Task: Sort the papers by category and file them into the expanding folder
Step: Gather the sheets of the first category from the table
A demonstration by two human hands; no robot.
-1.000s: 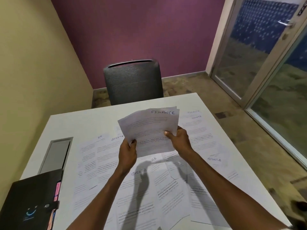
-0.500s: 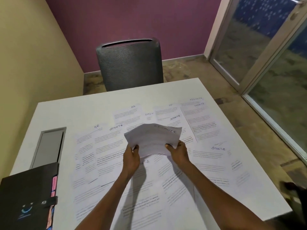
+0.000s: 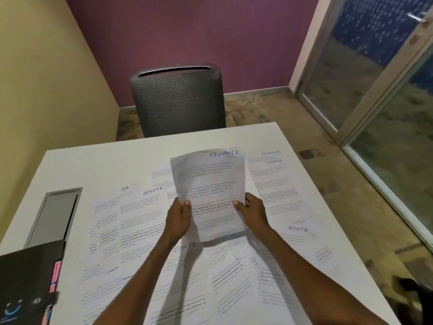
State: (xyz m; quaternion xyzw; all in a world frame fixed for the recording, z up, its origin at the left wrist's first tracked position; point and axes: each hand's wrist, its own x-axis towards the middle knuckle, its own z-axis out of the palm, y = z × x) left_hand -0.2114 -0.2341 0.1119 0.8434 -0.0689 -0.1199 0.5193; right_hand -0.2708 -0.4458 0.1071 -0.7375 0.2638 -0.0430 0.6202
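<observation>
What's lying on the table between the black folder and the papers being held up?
In the head view, loose sheets headed HR and SPORTS cover the table between the expanding folder and the held FINANCE papers.

This is a small office meeting room. A white surface (image 3: 93, 165) fills the lower frame, with a grey cable hatch (image 3: 52, 214) set into it at left. A grey mesh office chair (image 3: 178, 99) stands at centre against a purple wall (image 3: 187, 31). Aluminium-framed glass doors (image 3: 365, 73) take the upper right.

both hands, left hand (image 3: 178, 218) and right hand (image 3: 253, 211), grip the finance papers (image 3: 208, 184) upright.
</observation>
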